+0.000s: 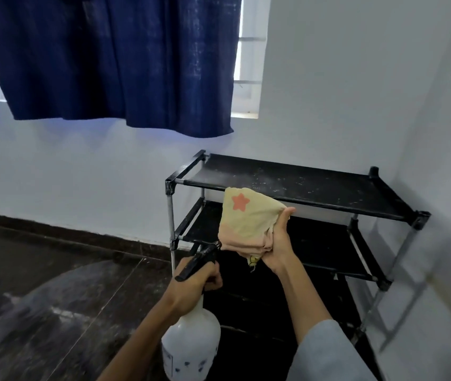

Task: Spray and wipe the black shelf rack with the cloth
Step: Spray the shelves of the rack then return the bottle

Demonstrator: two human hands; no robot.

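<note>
Now the spray bottle [191, 345] is being gripped by left-hand fingers [213, 279], the cloth [249, 221] by right-hand fingers [285, 215]. Beyond them, the black shelf rack [301, 182] is looking dusty; most wiping is being left.

A plain room in a home, by the look of it: painted white walls [67, 174] meet a dark polished tile floor [40, 284] at a dark skirting; a navy curtain [114, 59] hangs over a barred window [247, 78]. A black shelf rack [301, 185] stands in the corner.
</note>
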